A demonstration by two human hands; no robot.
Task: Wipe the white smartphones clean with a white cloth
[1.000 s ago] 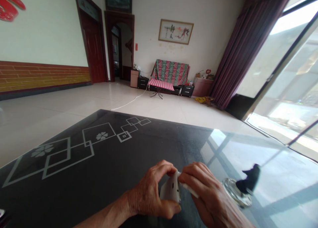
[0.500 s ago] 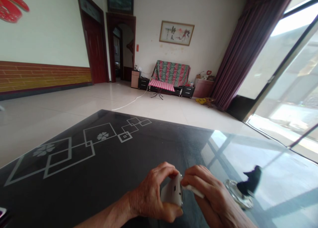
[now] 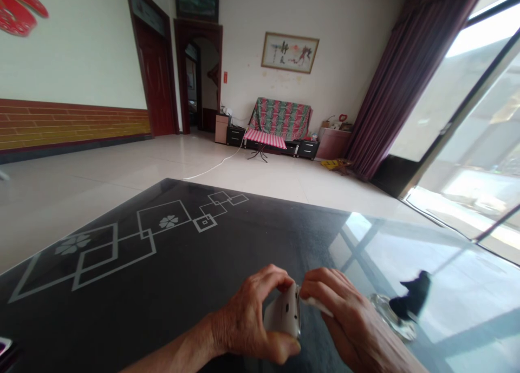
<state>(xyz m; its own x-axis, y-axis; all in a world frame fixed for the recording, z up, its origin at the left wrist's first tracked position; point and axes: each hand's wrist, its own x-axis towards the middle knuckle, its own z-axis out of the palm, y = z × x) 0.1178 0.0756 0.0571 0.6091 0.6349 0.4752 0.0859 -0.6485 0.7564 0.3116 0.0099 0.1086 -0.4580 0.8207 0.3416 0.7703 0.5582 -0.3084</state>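
A small silver-white device, like a phone, [image 3: 281, 313] is held on edge over the dark glossy table [image 3: 179, 275]. The fingers and thumb of my left hand [image 3: 254, 316] grip it by its top and bottom edges. At the device's right side, my right hand [image 3: 341, 308] is closed on a white cloth or tissue, [image 3: 319, 306] with its fingertips at the device's edge. Just right of my right hand, a clear glass dish [image 3: 396, 321] stands on the table with a black object [image 3: 412, 297] in it.
Part of a purple-and-white object [image 3: 5, 347] shows at the table's left edge. Across the tiled floor stand a small table with a striped pink cover [image 3: 265, 139] and a cloth-covered item [image 3: 281, 118]. Purple curtains [image 3: 406, 64] hang beside the window at the right.
The fingers of my right hand have shifted slightly up along the device's edge, with the white cloth. My left hand and the device have barely moved.
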